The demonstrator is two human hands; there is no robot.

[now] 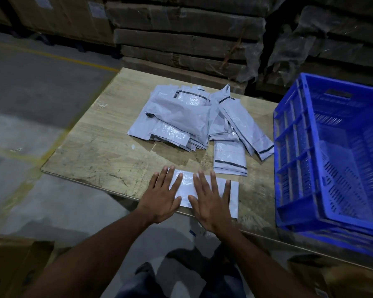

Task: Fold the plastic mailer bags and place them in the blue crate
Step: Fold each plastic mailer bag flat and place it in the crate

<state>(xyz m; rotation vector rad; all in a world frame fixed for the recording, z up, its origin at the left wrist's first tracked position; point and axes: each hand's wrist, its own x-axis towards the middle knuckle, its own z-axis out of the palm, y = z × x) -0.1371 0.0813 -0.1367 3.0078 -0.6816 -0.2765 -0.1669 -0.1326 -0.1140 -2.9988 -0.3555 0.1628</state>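
Our left hand (159,198) and right hand (211,203) lie flat with fingers straight on one mailer bag (186,186) at the table's (99,151) near edge, gripping nothing, so we think we press its fold down. More bags (181,117) wait behind it. We keep the blue crate (293,160) close on the right for easy dropping.

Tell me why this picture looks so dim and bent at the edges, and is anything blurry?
Head view: the light is low, and the stacked cartons at the back sit in gloom. The wide lens bows the blue crate and the table edge. Glare glints off the mailer bag under both flat hands, left and right. The floor at left is smeared.
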